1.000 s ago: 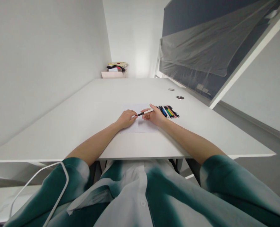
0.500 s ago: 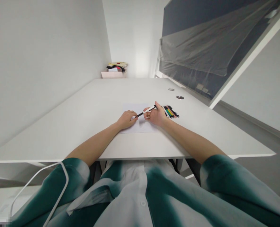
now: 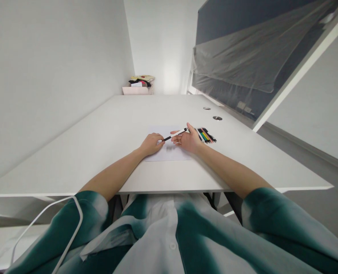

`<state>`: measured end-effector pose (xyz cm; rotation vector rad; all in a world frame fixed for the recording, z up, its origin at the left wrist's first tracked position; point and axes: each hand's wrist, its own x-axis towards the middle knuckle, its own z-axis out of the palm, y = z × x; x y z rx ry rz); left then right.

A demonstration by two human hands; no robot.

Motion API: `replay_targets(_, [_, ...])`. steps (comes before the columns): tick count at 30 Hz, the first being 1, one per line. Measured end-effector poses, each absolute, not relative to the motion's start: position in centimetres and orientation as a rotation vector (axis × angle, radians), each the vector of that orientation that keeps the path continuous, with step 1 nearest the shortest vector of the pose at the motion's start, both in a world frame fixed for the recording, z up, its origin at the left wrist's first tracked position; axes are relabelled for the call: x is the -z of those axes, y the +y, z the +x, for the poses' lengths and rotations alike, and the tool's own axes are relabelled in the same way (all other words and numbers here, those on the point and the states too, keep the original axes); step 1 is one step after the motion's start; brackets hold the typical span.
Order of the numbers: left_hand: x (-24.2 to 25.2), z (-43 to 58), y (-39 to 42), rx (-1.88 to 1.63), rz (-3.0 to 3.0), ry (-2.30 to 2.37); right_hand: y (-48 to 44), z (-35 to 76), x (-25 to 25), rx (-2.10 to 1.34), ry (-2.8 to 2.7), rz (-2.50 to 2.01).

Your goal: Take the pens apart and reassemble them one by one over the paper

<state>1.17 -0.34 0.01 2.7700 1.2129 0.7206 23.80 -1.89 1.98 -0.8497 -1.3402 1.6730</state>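
Two hands [image 3: 151,144] [image 3: 188,140] angled toward a pen [image 3: 176,134]

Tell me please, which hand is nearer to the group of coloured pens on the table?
Right. The right hand is just left of the coloured pens; the left hand is farther away, on the sheet of paper.

Right hand [image 3: 188,140] farther right than a moment ago, over the near ends of the coloured pens [image 3: 205,135]; black-tipped white pen [image 3: 176,134] now slanted more steeply, its tip just beside the left hand [image 3: 151,144]; faint grey smudge [image 3: 170,149] newly showing on the paper sheet [image 3: 169,156].
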Motion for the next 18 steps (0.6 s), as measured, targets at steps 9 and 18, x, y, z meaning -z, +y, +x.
replay_targets(9, [-0.7, 0.0, 0.2, -0.707, 2.800, 1.440, -2.4, 23.4, -1.9, -1.795, -1.490, -0.904])
replay_targets(18, [-1.3, 0.1, -0.2, -0.684, 2.846, 1.457, -2.2, 23.3, -1.4, -1.698, -1.739, -0.880])
